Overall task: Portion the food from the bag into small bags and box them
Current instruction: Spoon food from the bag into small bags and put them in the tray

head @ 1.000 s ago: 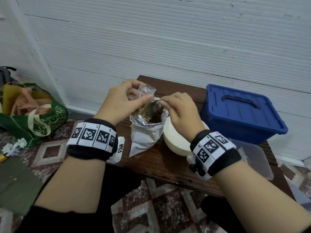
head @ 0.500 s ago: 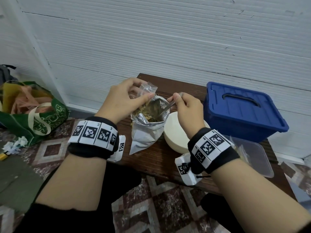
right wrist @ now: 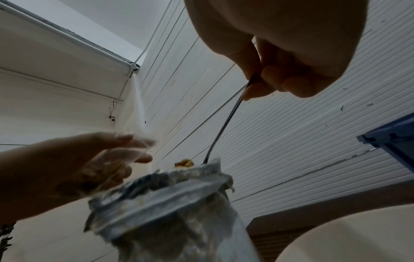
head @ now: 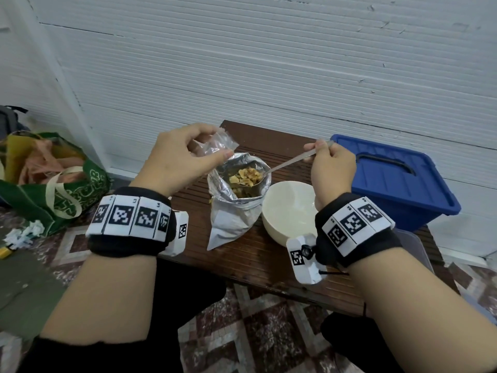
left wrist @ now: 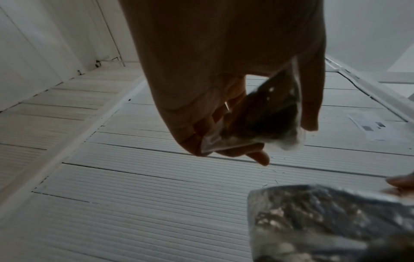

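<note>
Two hands are seen working above a dark wooden table (head: 258, 254). A small clear bag (head: 215, 144) is pinched by the left hand (head: 174, 160) between thumb and forefinger, the remaining fingers being curled behind the plastic; in the left wrist view the small clear bag (left wrist: 268, 117) is seen hanging crumpled between thumb and fingertips (left wrist: 260, 156). It is held just above and to the left of the mouth of the foil bag (head: 234, 211).

The foil bag is stood upright on the table, its top rolled down and open, with pale yellow-brown food pieces (head: 246, 177) visible inside. Whether the small bag already holds any food cannot be told.

A metal spoon (head: 282, 165) is gripped at its handle end by the right hand (head: 332, 170), fingers curled round it with the thumb pressed on top. The spoon bowl is loaded with food and is held level at the mouth of the foil bag, apart from the small bag. In the right wrist view the spoon (right wrist: 226, 124) is seen slanting down from the fingers (right wrist: 289, 78) to the foil rim, a heap of food (right wrist: 184, 162) showing just above it.

A white bowl (head: 289, 211) is set just right of the foil bag, touching or nearly touching it. A blue lidded box (head: 398, 181) is placed at the far right of the table, and a clear plastic container (head: 414, 246) is partly hidden behind the right wrist. A green shopping bag (head: 61, 184) is noted on the floor at left.
</note>
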{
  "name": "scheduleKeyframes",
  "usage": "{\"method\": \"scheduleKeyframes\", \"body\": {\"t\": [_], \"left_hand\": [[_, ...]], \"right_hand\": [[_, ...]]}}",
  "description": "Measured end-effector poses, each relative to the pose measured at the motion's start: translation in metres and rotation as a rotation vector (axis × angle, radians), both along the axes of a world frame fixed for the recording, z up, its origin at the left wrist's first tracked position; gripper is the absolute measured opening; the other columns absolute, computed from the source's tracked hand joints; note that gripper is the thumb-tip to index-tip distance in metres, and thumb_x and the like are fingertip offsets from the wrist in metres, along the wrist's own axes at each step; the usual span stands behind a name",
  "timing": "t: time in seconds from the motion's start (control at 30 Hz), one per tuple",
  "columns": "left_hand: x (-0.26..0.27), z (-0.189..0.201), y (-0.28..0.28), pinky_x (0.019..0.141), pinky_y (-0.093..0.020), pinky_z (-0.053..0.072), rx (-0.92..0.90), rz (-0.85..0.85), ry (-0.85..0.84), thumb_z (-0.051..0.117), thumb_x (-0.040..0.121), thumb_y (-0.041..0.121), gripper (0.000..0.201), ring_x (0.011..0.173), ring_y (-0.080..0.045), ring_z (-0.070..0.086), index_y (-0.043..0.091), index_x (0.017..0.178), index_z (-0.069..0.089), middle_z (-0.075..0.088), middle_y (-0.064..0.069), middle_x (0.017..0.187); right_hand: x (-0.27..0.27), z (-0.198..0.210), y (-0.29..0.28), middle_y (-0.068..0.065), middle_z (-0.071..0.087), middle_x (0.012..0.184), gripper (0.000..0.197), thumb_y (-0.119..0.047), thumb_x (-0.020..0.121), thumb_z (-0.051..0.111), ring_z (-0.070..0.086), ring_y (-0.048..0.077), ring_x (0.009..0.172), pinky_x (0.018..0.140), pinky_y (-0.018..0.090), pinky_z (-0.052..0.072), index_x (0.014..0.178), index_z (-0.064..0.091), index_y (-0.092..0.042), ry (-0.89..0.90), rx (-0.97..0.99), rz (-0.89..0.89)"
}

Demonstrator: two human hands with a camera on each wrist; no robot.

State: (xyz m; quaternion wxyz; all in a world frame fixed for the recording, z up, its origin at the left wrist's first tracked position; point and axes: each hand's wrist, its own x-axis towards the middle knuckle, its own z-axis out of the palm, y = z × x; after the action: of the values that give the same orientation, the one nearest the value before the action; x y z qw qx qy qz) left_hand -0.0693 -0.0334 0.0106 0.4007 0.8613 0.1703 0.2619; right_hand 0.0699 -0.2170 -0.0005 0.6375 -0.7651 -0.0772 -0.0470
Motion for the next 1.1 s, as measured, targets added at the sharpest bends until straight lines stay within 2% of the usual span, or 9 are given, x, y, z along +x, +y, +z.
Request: {"method": "scheduleKeyframes", "body": {"t": [0.17,0.3,0.37,0.47,0.6,0.73,0.9,1.0,1.1], "left_hand": [[0.001,-0.001,-0.006,0.065,-0.014,0.041,0.045,-0.024,0.106,0.077,0.073,0.044,0.040,0.073,-0.001,0.052,0.037,0.109,0.061,0.060,0.019,0.094],[0.004,-0.002,-0.009,0.067,-0.014,0.043,0.067,-0.057,0.182,0.079,0.071,0.044,0.040,0.081,-0.003,0.057,0.035,0.106,0.062,0.064,0.013,0.092],[0.007,-0.002,-0.010,0.067,-0.011,0.038,0.094,-0.063,0.207,0.079,0.071,0.045,0.042,0.083,-0.001,0.054,0.032,0.109,0.066,0.063,0.014,0.094],[0.011,-0.003,-0.012,0.068,-0.007,0.036,0.117,-0.071,0.229,0.079,0.071,0.046,0.043,0.084,0.002,0.053,0.032,0.109,0.067,0.065,0.013,0.097],[0.015,-0.004,-0.015,0.076,-0.018,0.046,0.125,-0.102,0.265,0.078,0.070,0.050,0.046,0.090,-0.003,0.059,0.030,0.110,0.068,0.068,0.010,0.096],[0.018,-0.006,-0.018,0.070,-0.015,0.044,0.135,-0.106,0.275,0.078,0.071,0.048,0.040,0.085,-0.001,0.059,0.029,0.105,0.069,0.067,0.014,0.090],[0.022,-0.010,-0.019,0.079,-0.027,0.051,0.109,-0.095,0.242,0.078,0.071,0.049,0.041,0.087,-0.006,0.062,0.027,0.105,0.070,0.069,0.011,0.090],[0.023,-0.011,-0.022,0.075,-0.019,0.047,0.070,-0.088,0.200,0.078,0.071,0.048,0.040,0.086,-0.003,0.060,0.028,0.105,0.069,0.067,0.013,0.089],[0.023,-0.011,-0.023,0.068,-0.004,0.042,0.002,-0.065,0.142,0.078,0.072,0.045,0.035,0.084,0.006,0.057,0.031,0.101,0.065,0.065,0.017,0.091]], "right_hand": [[0.007,0.018,-0.004,-0.006,0.061,0.066,0.036,-0.023,0.100,0.044,0.054,0.000,0.063,0.073,0.022,0.045,0.074,0.067,-0.019,-0.001,0.018,-0.057],[0.011,0.031,-0.003,-0.009,0.057,0.065,0.033,-0.023,0.100,0.043,0.051,-0.002,0.059,0.065,0.017,0.041,0.085,0.070,-0.012,-0.003,0.036,-0.061],[0.009,0.032,0.000,-0.008,0.059,0.065,0.034,-0.023,0.100,0.043,0.052,-0.002,0.059,0.060,0.013,0.039,0.084,0.071,-0.013,-0.007,0.013,-0.037],[0.005,0.032,0.008,-0.007,0.060,0.066,0.034,-0.024,0.100,0.043,0.054,-0.002,0.061,0.064,0.016,0.039,0.077,0.068,-0.018,-0.004,-0.024,0.006],[0.002,0.029,0.014,-0.004,0.061,0.069,0.034,-0.024,0.100,0.044,0.052,0.001,0.066,0.061,0.016,0.038,0.079,0.069,-0.017,-0.001,-0.062,0.062],[0.000,0.029,0.018,-0.006,0.060,0.065,0.033,-0.024,0.100,0.044,0.052,0.002,0.063,0.061,0.017,0.038,0.080,0.069,-0.017,-0.005,-0.054,0.106],[-0.002,0.030,0.020,-0.008,0.059,0.062,0.033,-0.025,0.100,0.045,0.055,0.002,0.065,0.070,0.021,0.043,0.077,0.068,-0.021,-0.095,-0.011,0.145],[-0.006,0.033,0.018,-0.008,0.061,0.067,0.032,-0.024,0.100,0.045,0.057,0.005,0.070,0.072,0.019,0.044,0.078,0.067,-0.021,-0.187,0.037,0.190],[-0.010,0.037,0.015,-0.008,0.063,0.075,0.029,-0.021,0.100,0.046,0.057,0.004,0.072,0.072,0.014,0.044,0.081,0.067,-0.015,-0.326,0.111,0.245]]}}
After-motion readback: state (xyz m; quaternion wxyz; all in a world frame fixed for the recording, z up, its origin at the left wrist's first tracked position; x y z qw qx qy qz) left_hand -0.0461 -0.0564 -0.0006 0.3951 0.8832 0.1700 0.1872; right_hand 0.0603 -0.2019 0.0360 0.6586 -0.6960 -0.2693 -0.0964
